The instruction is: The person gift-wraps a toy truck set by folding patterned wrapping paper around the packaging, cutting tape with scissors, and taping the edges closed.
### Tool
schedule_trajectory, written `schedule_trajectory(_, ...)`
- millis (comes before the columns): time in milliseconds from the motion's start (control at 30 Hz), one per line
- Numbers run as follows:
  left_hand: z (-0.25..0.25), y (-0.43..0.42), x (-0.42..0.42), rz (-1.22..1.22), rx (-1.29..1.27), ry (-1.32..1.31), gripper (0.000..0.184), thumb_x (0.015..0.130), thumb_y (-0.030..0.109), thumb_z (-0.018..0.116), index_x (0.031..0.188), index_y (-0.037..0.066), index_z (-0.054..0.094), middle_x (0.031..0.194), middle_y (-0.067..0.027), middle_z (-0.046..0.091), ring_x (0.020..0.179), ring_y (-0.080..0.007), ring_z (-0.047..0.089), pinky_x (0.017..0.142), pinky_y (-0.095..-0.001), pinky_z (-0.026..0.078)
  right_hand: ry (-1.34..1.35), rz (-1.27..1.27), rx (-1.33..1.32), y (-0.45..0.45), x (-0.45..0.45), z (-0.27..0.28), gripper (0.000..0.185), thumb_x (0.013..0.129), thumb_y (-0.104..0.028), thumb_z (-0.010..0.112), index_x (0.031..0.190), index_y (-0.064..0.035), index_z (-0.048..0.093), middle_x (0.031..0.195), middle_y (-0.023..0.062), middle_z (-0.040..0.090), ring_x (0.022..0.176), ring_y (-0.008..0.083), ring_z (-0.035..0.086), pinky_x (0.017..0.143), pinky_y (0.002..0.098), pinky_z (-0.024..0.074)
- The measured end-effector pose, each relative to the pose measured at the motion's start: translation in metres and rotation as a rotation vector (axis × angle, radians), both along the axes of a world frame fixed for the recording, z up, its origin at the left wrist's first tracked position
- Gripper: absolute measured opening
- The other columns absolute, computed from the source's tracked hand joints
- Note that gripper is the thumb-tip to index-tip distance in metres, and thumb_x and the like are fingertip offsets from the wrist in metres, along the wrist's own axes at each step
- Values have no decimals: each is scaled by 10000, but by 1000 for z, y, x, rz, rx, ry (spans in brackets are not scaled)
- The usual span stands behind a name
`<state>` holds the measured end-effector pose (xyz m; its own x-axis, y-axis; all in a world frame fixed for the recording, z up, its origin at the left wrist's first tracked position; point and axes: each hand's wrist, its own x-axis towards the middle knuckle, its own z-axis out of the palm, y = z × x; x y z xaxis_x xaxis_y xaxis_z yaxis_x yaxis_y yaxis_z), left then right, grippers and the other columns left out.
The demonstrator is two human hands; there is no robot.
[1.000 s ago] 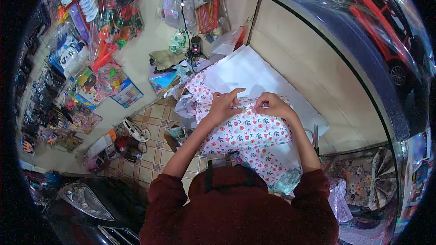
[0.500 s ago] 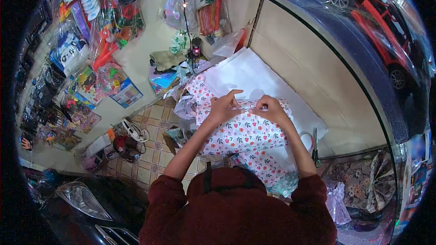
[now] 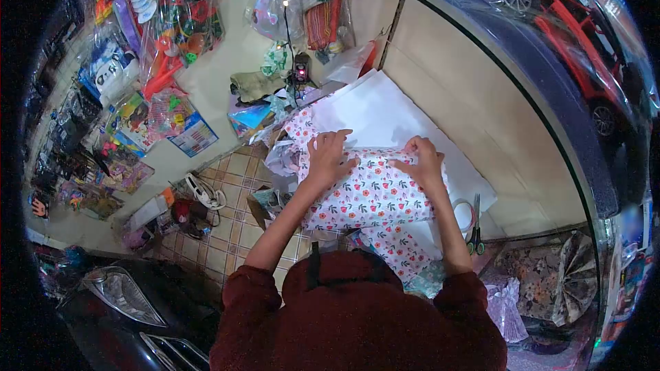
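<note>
A box-shaped parcel (image 3: 368,199) in white floral wrapping paper lies in front of me. My left hand (image 3: 328,158) rests on its far left part, fingers spread and bent toward the far edge, thumb pointing inward. On the far right part is my right hand (image 3: 425,163), its thumb apart from its bent fingers, some of which are hidden. Both hands touch the parcel. Beyond its far edge spreads a large white sheet (image 3: 378,106). More floral paper (image 3: 399,251) shows at the near side, partly under the parcel.
Scissors (image 3: 476,227) and a tape roll (image 3: 463,216) lie right of my right forearm. A glass edge (image 3: 505,72) curves along the right, with a boxed red toy car (image 3: 564,34) above. Bagged toys (image 3: 172,34) hang on the left wall. A black vehicle (image 3: 130,309) stands lower left.
Both hands have moved apart along the parcel's far edge, the left leftward and the right rightward. Their pinched fingers have opened out onto the paper. The view has shifted slightly.
</note>
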<state>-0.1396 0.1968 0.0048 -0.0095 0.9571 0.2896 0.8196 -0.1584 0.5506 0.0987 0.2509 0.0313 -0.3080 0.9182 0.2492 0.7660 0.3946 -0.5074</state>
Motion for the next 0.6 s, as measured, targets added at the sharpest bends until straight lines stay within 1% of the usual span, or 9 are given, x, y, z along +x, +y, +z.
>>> schedule_trajectory(100,-1,-2,1,8,5,7,635,700,292,716,1253,142,441,1123,-97,494,1140,-273,389,974,-516,215,-24,-52,19,3,15,4,469,577,-424,806,859,-164,535,862,-15,538,868,195,521,816,410,289)
schedule_trajectory(133,0,-3,2,-6,23,28,604,714,267,701,1247,135,449,1139,-102,490,1158,-281,384,984,-526,212,-31,-39,-12,1,15,7,436,598,-373,801,872,-160,538,897,1,534,901,216,515,817,423,302)
schedule_trajectory(233,10,-9,7,-53,101,104,516,751,194,656,1227,112,473,1186,-121,477,1213,-305,368,1018,-550,203,-45,56,115,-5,9,17,336,684,-268,754,915,-138,548,923,35,526,918,243,503,813,419,327)
schedule_trajectory(300,21,-13,14,-86,188,179,464,770,142,625,1211,89,490,1217,-135,471,1250,-317,357,1045,-555,198,-40,91,171,-14,1,29,272,731,-174,697,958,-98,568,981,71,544,968,256,508,857,432,336)
schedule_trajectory(333,15,-11,19,-148,180,226,433,821,123,569,1235,39,474,1298,-163,434,1295,-321,330,1075,-547,178,-38,110,200,-18,-3,31,247,755,-127,668,980,-77,578,1010,89,554,994,263,511,879,439,340)
schedule_trajectory(433,8,-27,40,-454,88,18,463,908,195,453,1329,14,380,1398,-161,348,1329,-303,282,1087,-559,123,38,283,174,-36,-18,15,336,872,-143,535,1197,-61,523,1272,139,482,1217,313,411,1024,453,276)
schedule_trajectory(467,9,-35,44,-469,-16,99,539,938,299,412,1365,-16,311,1435,-160,297,1344,-300,256,1095,-555,80,-2,312,92,-44,-21,12,384,898,-187,493,1259,-62,458,1332,137,417,1262,308,355,1052,447,236)
schedule_trajectory(533,3,-39,43,-447,9,145,562,942,341,393,1376,-2,293,1439,-159,289,1349,-293,248,1096,-554,54,-83,369,-78,-59,-23,8,490,950,-276,409,1383,-63,327,1453,135,286,1353,298,243,1107,435,156)
schedule_trajectory(600,-3,-38,40,-422,57,177,593,939,372,389,1397,19,257,1453,-150,268,1354,-277,244,1092,-561,15,-189,381,-48,-57,-20,7,544,966,-342,341,1424,-76,216,1476,130,232,1371,266,204,1117,419,132)
